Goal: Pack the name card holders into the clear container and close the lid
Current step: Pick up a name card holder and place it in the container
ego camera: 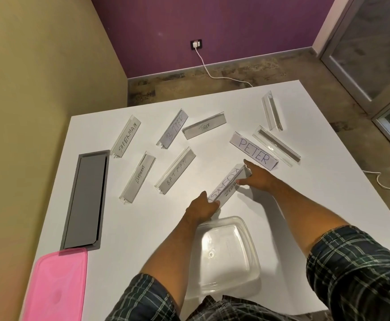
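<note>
Several clear name card holders lie scattered on the white table (143, 228). Two of them, a stacked pair (226, 185) with one marked ZEBRA, are held between both hands just beyond the clear container (226, 258). My left hand (203, 208) grips the pair's near end. My right hand (256, 178) pinches its far end. The container stands open and empty at the table's near edge. Its pink lid (55, 288) lies flat at the near left corner. Other holders read PETER (254, 151), BATMAN (176, 171), ELEPHANT (139, 178), SUPERMAN (126, 137) and TIGER (204, 128).
A grey cable hatch (85, 200) is set into the table's left side. Two holders (276, 144) with no name showing lie at the far right. A white cable (210, 72) runs from a wall socket across the floor behind the table.
</note>
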